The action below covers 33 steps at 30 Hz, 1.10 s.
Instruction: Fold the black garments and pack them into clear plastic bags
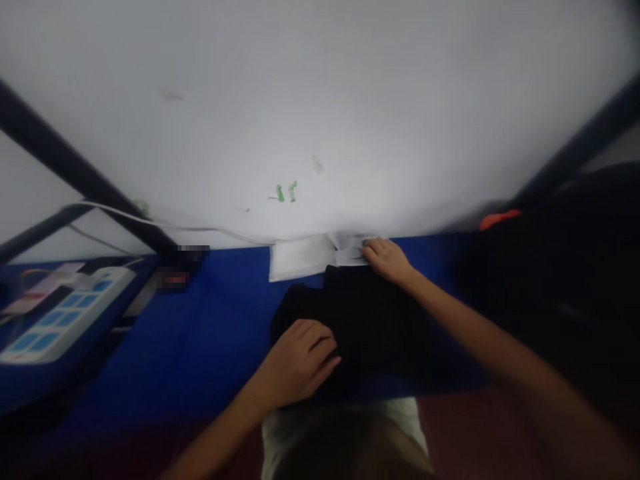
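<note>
A black garment (pixel 370 320) lies bunched on the blue table surface (pixel 200 340) in front of me. My left hand (pixel 300 360) rests on its near left edge with the fingers curled over the cloth. Farther back, my right hand (pixel 387 259) touches a white paper or label (pixel 350 245) at the garment's far edge, next to a white folded sheet (pixel 300 259) by the wall. Whether the right fingers pinch the paper is too blurred to tell.
A large heap of black cloth (pixel 565 280) with an orange tag (pixel 500 219) fills the right side. A white and blue power strip (pixel 65 313) sits at the left, with a white cable (pixel 165 223) along the white wall. Dark frame bars (pixel 75 167) slant at both sides.
</note>
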Each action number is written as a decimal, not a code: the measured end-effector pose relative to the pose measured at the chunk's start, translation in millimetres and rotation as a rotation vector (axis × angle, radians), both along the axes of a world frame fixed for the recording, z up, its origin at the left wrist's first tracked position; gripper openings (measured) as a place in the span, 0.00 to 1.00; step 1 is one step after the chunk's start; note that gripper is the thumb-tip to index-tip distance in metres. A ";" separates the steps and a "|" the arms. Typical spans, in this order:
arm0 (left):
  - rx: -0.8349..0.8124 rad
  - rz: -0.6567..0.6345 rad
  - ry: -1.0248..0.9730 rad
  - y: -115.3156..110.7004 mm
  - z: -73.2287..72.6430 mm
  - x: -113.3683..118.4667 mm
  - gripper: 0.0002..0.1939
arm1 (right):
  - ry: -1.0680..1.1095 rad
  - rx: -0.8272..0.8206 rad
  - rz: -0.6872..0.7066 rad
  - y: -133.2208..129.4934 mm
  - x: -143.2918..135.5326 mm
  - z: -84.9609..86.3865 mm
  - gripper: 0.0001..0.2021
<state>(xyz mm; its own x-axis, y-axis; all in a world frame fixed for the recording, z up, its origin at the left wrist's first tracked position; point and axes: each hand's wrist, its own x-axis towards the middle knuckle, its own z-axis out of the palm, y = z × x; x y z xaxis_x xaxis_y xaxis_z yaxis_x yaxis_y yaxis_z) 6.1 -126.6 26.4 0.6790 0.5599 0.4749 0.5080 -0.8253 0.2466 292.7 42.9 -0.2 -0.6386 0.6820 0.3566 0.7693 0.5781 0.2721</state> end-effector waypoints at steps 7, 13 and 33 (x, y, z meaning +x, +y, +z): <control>-0.221 -0.055 0.193 -8.4 -16.7 -25.3 0.14 | -0.034 -0.155 -0.049 32.1 2.0 -18.6 0.11; -0.319 -0.065 0.254 -7.9 -24.0 -36.2 0.17 | 0.040 -0.343 -0.010 16.1 6.8 -10.6 0.24; -0.295 -0.067 0.328 2.4 -21.9 -36.8 0.13 | 0.340 -0.875 -0.049 -193.4 59.1 18.4 0.11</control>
